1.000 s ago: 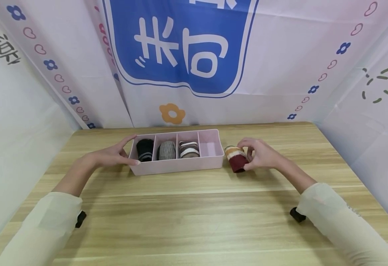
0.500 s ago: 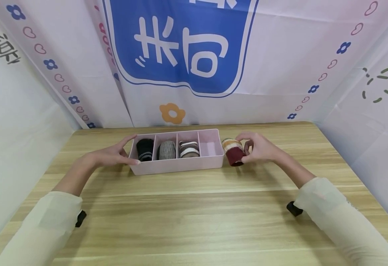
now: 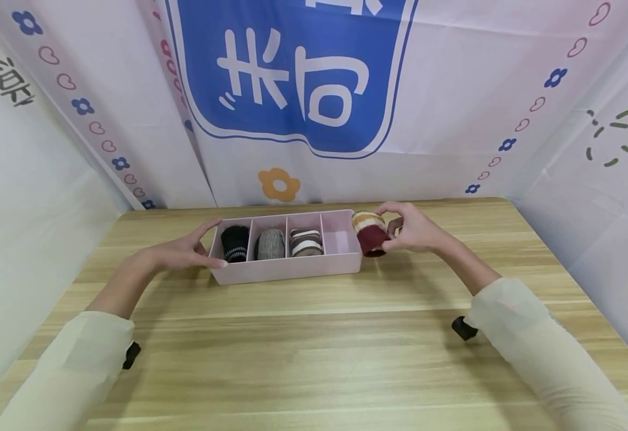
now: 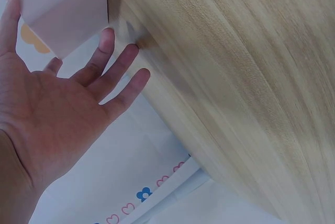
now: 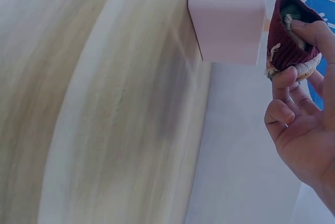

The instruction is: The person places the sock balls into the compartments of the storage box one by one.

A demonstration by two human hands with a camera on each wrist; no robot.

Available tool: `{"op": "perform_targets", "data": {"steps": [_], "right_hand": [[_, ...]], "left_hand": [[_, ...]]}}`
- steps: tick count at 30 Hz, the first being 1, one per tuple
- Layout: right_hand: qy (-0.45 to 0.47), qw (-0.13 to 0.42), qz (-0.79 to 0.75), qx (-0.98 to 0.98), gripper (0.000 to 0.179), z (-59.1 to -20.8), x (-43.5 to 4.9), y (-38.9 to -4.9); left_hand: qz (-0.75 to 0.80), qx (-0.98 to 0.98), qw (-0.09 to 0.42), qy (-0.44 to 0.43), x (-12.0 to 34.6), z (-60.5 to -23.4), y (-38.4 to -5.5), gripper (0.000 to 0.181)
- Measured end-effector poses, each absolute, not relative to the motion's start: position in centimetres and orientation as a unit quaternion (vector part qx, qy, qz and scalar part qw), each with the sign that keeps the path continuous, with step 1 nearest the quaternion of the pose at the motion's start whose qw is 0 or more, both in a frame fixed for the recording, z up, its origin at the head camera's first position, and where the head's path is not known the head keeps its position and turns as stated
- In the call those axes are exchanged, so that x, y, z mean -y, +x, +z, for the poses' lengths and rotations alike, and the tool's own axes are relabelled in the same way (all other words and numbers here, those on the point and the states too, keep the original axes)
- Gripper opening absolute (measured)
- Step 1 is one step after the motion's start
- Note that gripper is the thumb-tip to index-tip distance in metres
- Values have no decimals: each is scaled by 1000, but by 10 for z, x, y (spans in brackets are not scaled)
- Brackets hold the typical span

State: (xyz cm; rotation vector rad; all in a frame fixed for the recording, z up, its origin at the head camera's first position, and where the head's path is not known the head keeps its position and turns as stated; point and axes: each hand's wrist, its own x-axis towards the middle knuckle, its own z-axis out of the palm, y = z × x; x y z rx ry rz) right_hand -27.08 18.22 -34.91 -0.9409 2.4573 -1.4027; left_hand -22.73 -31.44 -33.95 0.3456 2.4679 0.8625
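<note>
In the head view, my right hand (image 3: 413, 228) pinches a rolled sock (image 3: 372, 240), maroon with yellow and cream bands, between thumb and fingers. Raised above the table, it overlaps the right rim of a pink divided storage box (image 3: 287, 269). The right wrist view shows the thumb at the opening of its ribbed maroon cuff (image 5: 280, 41). My left hand (image 3: 181, 250) holds the box's left end, thumb at the front corner and index finger at the back corner. Its other fingers (image 4: 125, 85) are spread beside the end wall in the left wrist view.
Three box compartments hold rolled socks: a black one (image 3: 235, 242), a grey one (image 3: 270, 243) and a brown-and-white striped one (image 3: 306, 242). The rightmost compartment (image 3: 337, 233) shows its bare floor. Behind the wooden table (image 3: 303, 353) hangs a printed cloth (image 3: 432, 161).
My right hand has lifted the maroon sock and carried it left and back, up to the box's right rim. The left hand and the box have stayed in place.
</note>
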Motion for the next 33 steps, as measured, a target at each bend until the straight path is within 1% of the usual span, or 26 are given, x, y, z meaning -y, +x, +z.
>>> {"op": "perform_targets", "data": {"steps": [5, 15, 29, 33], "right_hand": [[-311, 85, -472, -820, 60, -346, -178, -274], [-321, 74, -466, -821, 61, -342, -164, -280], [-318, 86, -446, -832, 59, -340, -137, -293], [-319, 86, -416, -847, 62, -340, -129, -295]], "left_hand": [[316, -906, 251, 127, 314, -340, -227, 114], [316, -906, 254, 123, 314, -341, -227, 114], [312, -908, 253, 122, 314, -339, -227, 115], [310, -909, 252, 121, 314, -339, -227, 114]]}}
